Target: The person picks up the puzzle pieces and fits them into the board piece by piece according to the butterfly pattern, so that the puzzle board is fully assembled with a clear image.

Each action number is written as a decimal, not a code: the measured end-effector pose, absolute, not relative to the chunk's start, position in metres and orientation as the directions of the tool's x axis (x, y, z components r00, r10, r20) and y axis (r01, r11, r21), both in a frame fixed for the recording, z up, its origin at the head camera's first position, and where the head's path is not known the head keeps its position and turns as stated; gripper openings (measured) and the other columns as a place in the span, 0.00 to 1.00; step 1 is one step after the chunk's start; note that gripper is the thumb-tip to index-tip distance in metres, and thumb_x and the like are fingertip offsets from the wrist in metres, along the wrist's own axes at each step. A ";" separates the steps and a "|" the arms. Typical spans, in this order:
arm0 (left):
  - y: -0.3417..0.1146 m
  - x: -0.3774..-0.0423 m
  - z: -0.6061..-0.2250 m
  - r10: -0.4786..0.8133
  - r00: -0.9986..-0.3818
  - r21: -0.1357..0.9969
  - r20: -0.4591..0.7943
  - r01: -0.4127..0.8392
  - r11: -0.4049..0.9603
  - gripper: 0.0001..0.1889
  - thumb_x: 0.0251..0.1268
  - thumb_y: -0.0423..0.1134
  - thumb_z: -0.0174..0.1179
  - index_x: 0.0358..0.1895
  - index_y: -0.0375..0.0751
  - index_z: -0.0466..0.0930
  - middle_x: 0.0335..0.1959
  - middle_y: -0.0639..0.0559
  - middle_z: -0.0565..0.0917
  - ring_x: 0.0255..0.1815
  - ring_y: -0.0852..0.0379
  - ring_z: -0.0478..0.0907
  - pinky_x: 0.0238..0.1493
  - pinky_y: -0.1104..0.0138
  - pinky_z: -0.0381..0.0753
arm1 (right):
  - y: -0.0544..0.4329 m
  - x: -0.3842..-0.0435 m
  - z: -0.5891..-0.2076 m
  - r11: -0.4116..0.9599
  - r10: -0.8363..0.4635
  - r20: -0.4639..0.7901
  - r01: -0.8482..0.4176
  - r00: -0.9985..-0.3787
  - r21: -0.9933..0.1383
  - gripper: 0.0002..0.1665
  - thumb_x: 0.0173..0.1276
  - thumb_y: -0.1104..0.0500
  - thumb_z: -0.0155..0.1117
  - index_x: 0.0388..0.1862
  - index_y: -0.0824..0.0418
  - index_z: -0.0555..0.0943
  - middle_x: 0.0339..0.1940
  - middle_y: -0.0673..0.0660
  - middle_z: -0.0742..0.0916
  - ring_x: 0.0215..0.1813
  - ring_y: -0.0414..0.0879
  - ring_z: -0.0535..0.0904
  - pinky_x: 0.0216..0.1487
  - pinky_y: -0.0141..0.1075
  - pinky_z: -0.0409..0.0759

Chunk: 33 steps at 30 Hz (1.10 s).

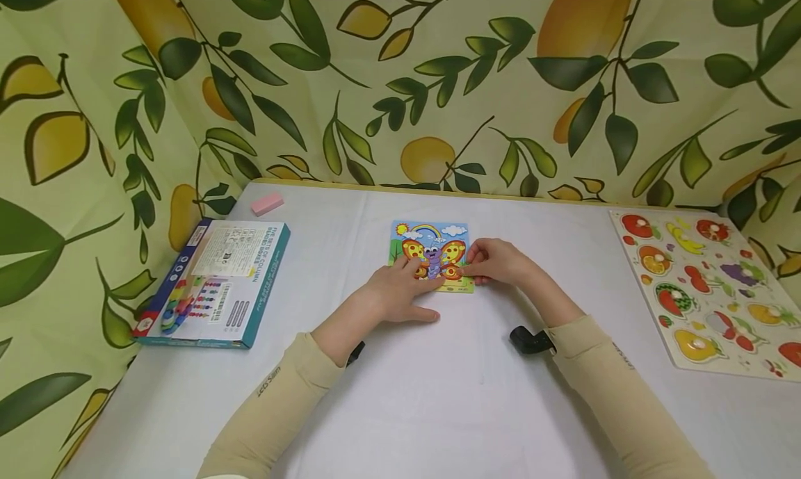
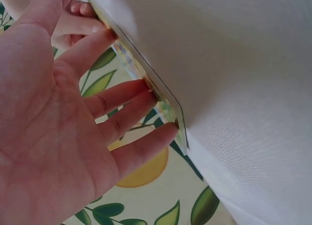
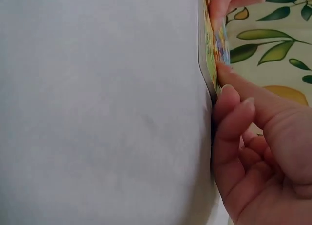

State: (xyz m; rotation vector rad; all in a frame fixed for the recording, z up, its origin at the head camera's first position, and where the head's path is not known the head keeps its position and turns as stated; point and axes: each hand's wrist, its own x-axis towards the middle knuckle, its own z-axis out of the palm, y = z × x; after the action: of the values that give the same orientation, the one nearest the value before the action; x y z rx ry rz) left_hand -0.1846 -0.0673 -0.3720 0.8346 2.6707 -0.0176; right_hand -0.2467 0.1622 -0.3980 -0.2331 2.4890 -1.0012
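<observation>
A small square butterfly picture puzzle (image 1: 432,236) lies flat on the white table, its board edge showing in both wrist views. My left hand (image 1: 400,288) reaches over its lower left part. Straight, spread fingers (image 2: 131,95) press down on the picture, and the thumb points off to the side over the cloth. At the lower right edge, my right hand (image 1: 497,262) pinches the board. Its thumb rests on the picture while the curled fingers (image 3: 231,137) sit against the side of the board. Both hands cover parts of the lower picture.
To the left lies a boxed toy set (image 1: 250,284), with a pink block (image 1: 267,204) behind it. A fruit peg board (image 1: 676,340) lies at the right. A leaf-and-fruit patterned curtain (image 1: 425,83) rises along the table's back edge. White cloth covers the table (image 1: 438,395).
</observation>
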 end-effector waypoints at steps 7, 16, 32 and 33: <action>-0.068 -0.186 -0.372 0.554 -0.769 0.089 -0.320 0.558 0.825 0.36 0.63 0.69 0.52 0.74 0.66 0.62 0.72 0.42 0.60 0.73 0.41 0.54 0.61 0.49 0.70 | 0.167 -0.243 -0.397 0.733 -0.417 -0.259 -0.154 -0.871 -0.662 0.20 0.61 0.51 0.74 0.40 0.61 0.74 0.27 0.53 0.75 0.33 0.46 0.69 0.37 0.38 0.66; -0.070 -0.186 -0.375 0.551 -0.768 0.129 -0.328 0.541 0.831 0.36 0.63 0.68 0.54 0.74 0.66 0.61 0.74 0.42 0.58 0.74 0.40 0.52 0.60 0.47 0.72 | 0.165 -0.236 -0.396 0.721 -0.455 -0.220 -0.212 -0.863 -0.659 0.19 0.60 0.54 0.74 0.40 0.59 0.74 0.25 0.52 0.73 0.31 0.46 0.67 0.34 0.38 0.64; -0.075 -0.187 -0.378 0.564 -0.767 0.121 -0.306 0.556 0.822 0.35 0.63 0.69 0.54 0.73 0.68 0.62 0.73 0.43 0.60 0.71 0.44 0.56 0.58 0.49 0.74 | 0.167 -0.230 -0.409 0.674 -0.421 -0.145 -0.202 -0.895 -0.711 0.17 0.62 0.52 0.73 0.39 0.59 0.76 0.25 0.52 0.72 0.31 0.46 0.67 0.35 0.38 0.64; -0.075 -0.188 -0.378 0.566 -0.766 0.120 -0.304 0.558 0.821 0.35 0.63 0.69 0.53 0.73 0.67 0.62 0.72 0.43 0.60 0.71 0.45 0.57 0.57 0.49 0.74 | 0.167 -0.230 -0.409 0.673 -0.422 -0.146 -0.201 -0.895 -0.712 0.17 0.62 0.52 0.73 0.39 0.59 0.76 0.25 0.52 0.72 0.31 0.46 0.67 0.35 0.38 0.64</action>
State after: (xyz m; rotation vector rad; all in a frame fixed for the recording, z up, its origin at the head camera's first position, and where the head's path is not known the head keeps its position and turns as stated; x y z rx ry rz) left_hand -0.1877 -0.0749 -0.3783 0.8519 2.6767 0.0312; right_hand -0.2303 0.1668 -0.4094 -0.4955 2.5900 -1.0498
